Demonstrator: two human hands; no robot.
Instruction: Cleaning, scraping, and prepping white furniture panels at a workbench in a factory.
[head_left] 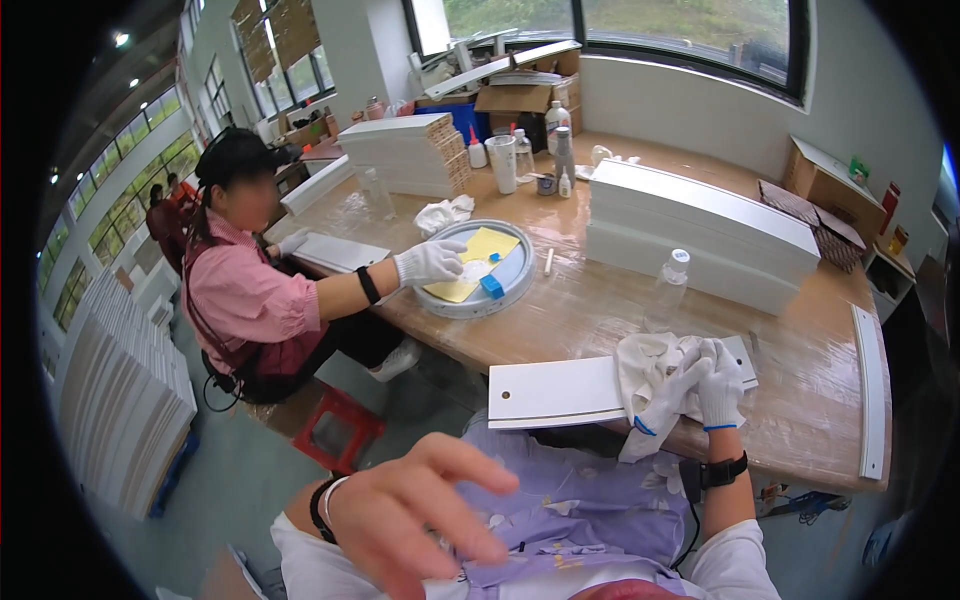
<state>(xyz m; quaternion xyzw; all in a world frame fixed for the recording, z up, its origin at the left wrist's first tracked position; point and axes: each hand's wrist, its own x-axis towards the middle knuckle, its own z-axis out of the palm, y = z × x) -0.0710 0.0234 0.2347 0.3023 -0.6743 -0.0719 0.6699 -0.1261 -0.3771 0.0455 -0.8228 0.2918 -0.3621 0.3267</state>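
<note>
**One bare hand raised beside a film-wrapped table [590,330]**

My table is brown under shiny, wrinkled clear film, set against a white wall [650,110] with a wide window [690,25] and greenery outside. The floor [225,490] is grey-green; a tall stack of pale panels [125,390] stands on it at the far left.

My left hand [395,510] is up close in front of me, its fingers loosely spread and half curled. My gloved right hand [718,390] lies at a bunched white cloth [645,360] and a limp glove [662,405]; I cannot tell whether those fingers pinch either one. Cloth and glove cover part of the white board [555,390] lying at the table's near edge.

Just behind that board stands a clear bottle [668,290], and behind it a long stack of white boards [700,235]. To my left a seated co-worker [255,295] reaches a gloved hand [430,262] over a yellow sheet [492,243] on a round grey tray [520,290]. A red stool [340,425] stands below.
</note>
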